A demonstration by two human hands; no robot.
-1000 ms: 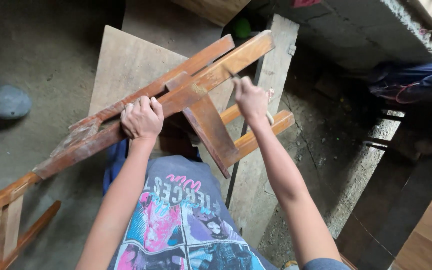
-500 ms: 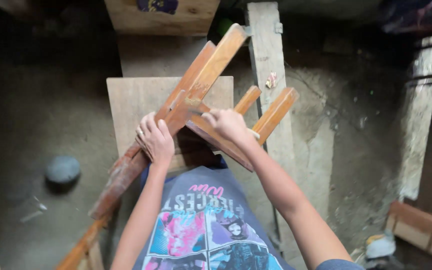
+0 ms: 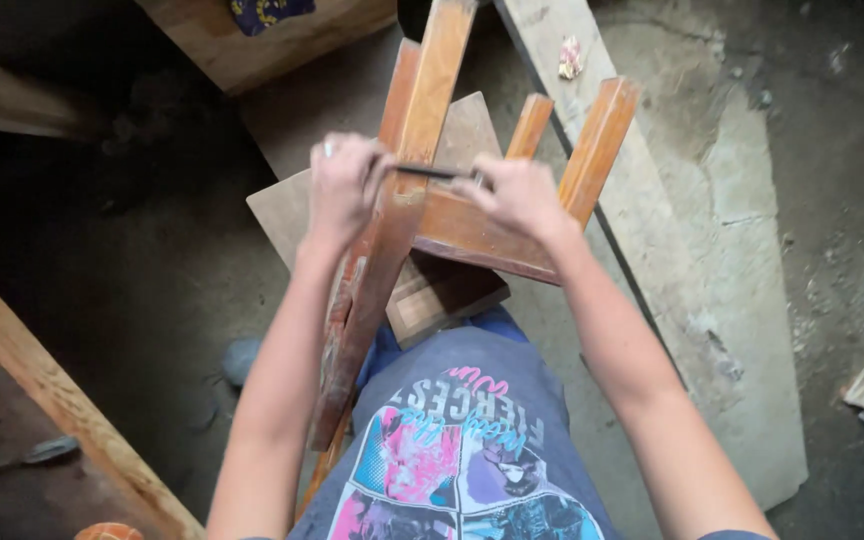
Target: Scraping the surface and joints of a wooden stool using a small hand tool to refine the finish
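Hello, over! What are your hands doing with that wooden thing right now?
Left hand and right hand each grip one end of a thin dark tool. Tool lies across the wooden frame. Frame rests on a board. Nothing in the way.

Both arms are bare from the elbows down to the left hand (image 3: pixel 344 185) and right hand (image 3: pixel 518 195). A grey shirt (image 3: pixel 462 450) covers the torso below them, printed with pink, cyan and purple comic-style panels and pink lettering. Blue trousers (image 3: pixel 497 322) show just above the shirt's hem.
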